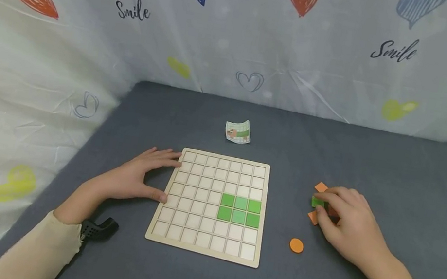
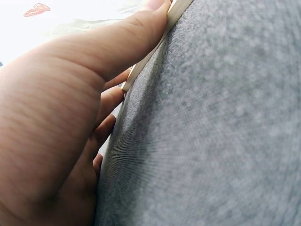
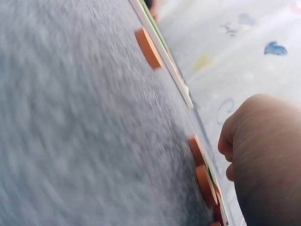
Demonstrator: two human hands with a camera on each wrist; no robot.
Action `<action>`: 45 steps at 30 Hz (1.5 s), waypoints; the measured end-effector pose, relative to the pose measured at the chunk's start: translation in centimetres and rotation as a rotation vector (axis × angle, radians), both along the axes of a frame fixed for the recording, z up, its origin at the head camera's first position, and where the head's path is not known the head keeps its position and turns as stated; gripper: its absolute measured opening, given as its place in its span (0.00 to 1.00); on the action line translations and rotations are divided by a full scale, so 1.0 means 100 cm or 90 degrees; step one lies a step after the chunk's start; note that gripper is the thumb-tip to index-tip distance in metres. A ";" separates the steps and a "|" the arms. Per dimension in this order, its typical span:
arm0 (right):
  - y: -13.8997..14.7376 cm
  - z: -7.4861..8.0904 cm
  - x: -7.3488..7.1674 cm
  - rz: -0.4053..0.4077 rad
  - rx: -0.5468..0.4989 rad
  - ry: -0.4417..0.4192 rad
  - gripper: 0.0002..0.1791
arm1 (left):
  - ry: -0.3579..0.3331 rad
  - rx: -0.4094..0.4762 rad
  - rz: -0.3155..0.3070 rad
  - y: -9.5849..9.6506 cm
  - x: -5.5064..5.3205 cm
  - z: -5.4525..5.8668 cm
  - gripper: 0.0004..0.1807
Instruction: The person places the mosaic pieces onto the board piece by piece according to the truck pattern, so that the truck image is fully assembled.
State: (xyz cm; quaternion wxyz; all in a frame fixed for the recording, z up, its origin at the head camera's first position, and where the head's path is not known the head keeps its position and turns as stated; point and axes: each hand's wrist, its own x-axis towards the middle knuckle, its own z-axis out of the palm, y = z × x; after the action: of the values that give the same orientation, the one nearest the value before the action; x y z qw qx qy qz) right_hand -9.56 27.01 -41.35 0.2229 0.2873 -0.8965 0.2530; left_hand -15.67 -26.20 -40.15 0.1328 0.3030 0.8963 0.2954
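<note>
A square wooden grid board [image 1: 194, 206] lies on the table, with green tiles [image 1: 241, 203] filling two short rows at its right side. Along the board's left edge, my left hand [image 1: 133, 174] rests its thumb and outstretched fingertips. My right hand [image 1: 353, 223] hovers over a small group of loose pieces right of the board, thumb and index finger bent and apart. Between those fingertips, from above, shows a green tile [image 1: 317, 202]; in the right wrist view, the hand [image 3: 268, 155] is above the pieces. Orange pieces [image 1: 320, 187] lie around it, partly hidden by the hand.
A round orange disc [image 1: 296, 245] lies between the board and my right hand. Beyond the board is a small printed card [image 1: 238, 132] with curled corners. A white curtain [image 1: 223, 36] with hearts hangs behind the dark grey table [image 1: 419, 192].
</note>
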 end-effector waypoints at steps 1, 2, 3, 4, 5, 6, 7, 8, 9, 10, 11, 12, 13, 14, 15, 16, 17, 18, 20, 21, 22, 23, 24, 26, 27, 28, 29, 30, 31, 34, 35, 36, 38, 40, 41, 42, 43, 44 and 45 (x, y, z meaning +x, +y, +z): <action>0.001 0.000 0.000 -0.006 0.001 -0.003 0.14 | 0.001 0.000 0.000 0.000 0.000 0.000 0.53; 0.002 0.000 -0.001 -0.012 0.002 -0.005 0.15 | 0.002 0.001 -0.001 0.000 0.000 0.000 0.53; 0.002 -0.001 -0.001 -0.018 0.003 -0.007 0.15 | 0.002 0.001 -0.001 0.000 0.000 0.000 0.53; 0.003 -0.001 -0.001 -0.022 0.005 -0.008 0.16 | 0.002 0.001 -0.001 0.000 0.000 0.000 0.53; 0.003 -0.001 -0.001 -0.026 0.006 -0.012 0.16 | 0.001 0.002 -0.001 0.000 0.000 0.000 0.53; 0.004 -0.001 -0.001 -0.031 0.010 -0.017 0.16 | 0.001 0.003 -0.001 0.000 0.000 -0.001 0.53; 0.004 -0.001 -0.001 -0.033 0.013 -0.022 0.16 | 0.000 0.004 -0.002 0.000 0.000 -0.001 0.53; 0.005 -0.001 -0.001 -0.036 0.016 -0.025 0.16 | 0.000 0.004 -0.001 0.000 0.000 -0.001 0.53; 0.005 -0.001 -0.001 -0.039 0.018 -0.029 0.16 | 0.000 0.004 -0.001 -0.001 0.000 -0.002 0.53; 0.006 -0.001 -0.002 -0.041 0.022 -0.034 0.16 | 0.001 0.004 -0.001 -0.001 0.000 -0.002 0.53; 0.006 -0.002 -0.002 -0.043 0.025 -0.037 0.17 | 0.003 0.004 -0.001 -0.001 0.000 -0.002 0.53; 0.007 -0.002 -0.003 -0.044 0.027 -0.038 0.17 | 0.003 0.003 -0.001 -0.001 0.000 -0.002 0.53; 0.008 -0.003 -0.003 -0.042 0.027 -0.038 0.18 | 0.004 0.002 -0.001 -0.001 -0.001 -0.003 0.53; 0.009 -0.003 -0.004 -0.040 0.029 -0.036 0.18 | 0.005 0.001 -0.001 -0.002 -0.001 -0.002 0.53; 0.009 -0.004 -0.005 -0.036 0.030 -0.036 0.19 | 0.005 0.001 -0.001 -0.001 -0.001 -0.002 0.53; 0.009 -0.004 -0.005 -0.033 0.030 -0.035 0.20 | 0.004 0.001 -0.001 -0.001 -0.001 -0.002 0.53; 0.010 -0.005 -0.005 -0.028 0.029 -0.033 0.20 | 0.003 0.001 -0.001 -0.001 -0.001 -0.001 0.53; 0.010 -0.005 -0.005 -0.022 0.028 -0.033 0.20 | 0.002 0.001 -0.001 -0.001 -0.001 -0.002 0.53; 0.010 -0.005 -0.006 -0.014 0.028 -0.032 0.21 | 0.001 0.000 0.000 -0.001 -0.001 -0.001 0.53; 0.010 -0.005 -0.006 -0.010 0.028 -0.033 0.21 | 0.000 -0.001 0.000 -0.001 -0.001 -0.001 0.53; 0.011 -0.005 -0.006 -0.008 0.027 -0.033 0.21 | -0.001 -0.001 -0.001 -0.001 -0.001 -0.001 0.53; 0.011 -0.005 -0.006 -0.006 0.027 -0.032 0.21 | -0.001 -0.002 -0.001 -0.001 -0.001 -0.001 0.53; 0.011 -0.005 -0.007 -0.005 0.027 -0.031 0.21 | 0.000 -0.003 -0.002 -0.001 -0.001 -0.002 0.53; 0.011 -0.004 -0.007 -0.005 0.028 -0.028 0.20 | 0.001 -0.005 -0.002 -0.001 -0.001 -0.002 0.53; 0.011 -0.004 -0.007 -0.005 0.027 -0.028 0.20 | 0.001 -0.006 -0.002 -0.001 -0.001 -0.002 0.53; 0.011 -0.004 -0.008 -0.006 0.028 -0.026 0.20 | 0.002 -0.007 -0.002 -0.001 -0.001 -0.002 0.53; 0.010 -0.004 -0.008 -0.006 0.028 -0.026 0.19 | 0.002 -0.009 -0.002 -0.001 -0.002 -0.002 0.53; 0.010 -0.004 -0.008 -0.007 0.028 -0.025 0.19 | 0.002 -0.010 -0.002 -0.001 -0.002 -0.002 0.53; 0.010 -0.003 -0.008 -0.008 0.029 -0.024 0.18 | 0.003 -0.011 -0.001 -0.001 -0.002 -0.002 0.53; 0.010 -0.003 -0.009 -0.010 0.028 -0.019 0.18 | 0.003 -0.010 -0.002 -0.001 -0.002 -0.001 0.53; 0.010 -0.003 -0.009 -0.011 0.028 -0.019 0.18 | 0.003 -0.009 -0.002 -0.001 -0.002 -0.001 0.53; 0.010 -0.003 -0.009 -0.012 0.027 -0.018 0.17 | 0.003 -0.008 -0.003 -0.001 -0.002 -0.001 0.53; 0.010 -0.003 -0.009 -0.015 0.026 -0.019 0.17 | 0.002 -0.006 -0.003 -0.001 -0.001 -0.001 0.53; 0.010 -0.003 -0.008 -0.019 0.024 -0.021 0.17 | 0.000 -0.004 -0.002 -0.001 -0.001 -0.001 0.53; 0.010 -0.003 -0.008 -0.021 0.022 -0.022 0.17 | 0.000 -0.003 -0.001 -0.001 -0.001 -0.001 0.53; 0.010 -0.003 -0.008 -0.023 0.020 -0.022 0.17 | -0.002 -0.002 0.000 -0.001 -0.001 -0.001 0.53; 0.010 -0.003 -0.008 -0.024 0.017 -0.021 0.17 | -0.002 -0.002 0.000 -0.001 -0.001 -0.001 0.53; 0.010 -0.003 -0.007 -0.024 0.015 -0.021 0.18 | -0.002 -0.002 0.000 -0.002 -0.001 -0.002 0.53; 0.009 -0.003 -0.007 -0.024 0.011 -0.021 0.18 | -0.002 -0.002 0.000 -0.002 -0.002 -0.002 0.53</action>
State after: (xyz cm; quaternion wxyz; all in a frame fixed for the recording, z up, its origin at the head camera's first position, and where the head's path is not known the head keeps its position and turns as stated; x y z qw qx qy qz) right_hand -10.28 27.93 -41.60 0.2103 0.2681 -0.9076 0.2454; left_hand -15.83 -26.39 -40.38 0.1343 0.3021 0.8968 0.2941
